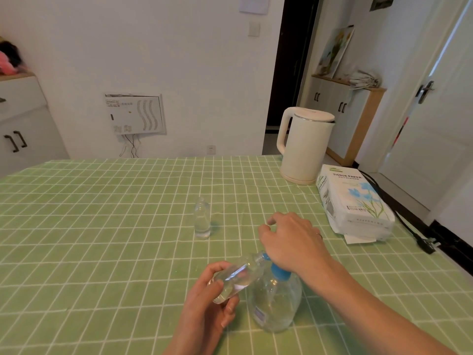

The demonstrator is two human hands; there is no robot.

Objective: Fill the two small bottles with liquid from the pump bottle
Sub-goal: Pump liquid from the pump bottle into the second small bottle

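Note:
My left hand (pixel 207 303) holds a small clear bottle (pixel 236 276) tilted, with its open mouth up against the blue spout of the pump bottle (pixel 275 303). The pump bottle is clear with a blue pump and stands on the green checked tablecloth near the front. The palm of my right hand (pixel 289 239) rests on top of the pump head, fingers spread and loose. A second small clear bottle (pixel 202 219) stands upright and uncapped farther back, left of my right hand, with some liquid at its bottom.
A cream electric kettle (pixel 304 147) stands at the back right. A pack of tissue paper (pixel 353 201) lies in front of it near the right edge, with a black cord and plug (pixel 427 244) beside it. The tablecloth (pixel 102 226) stretches bare to the left.

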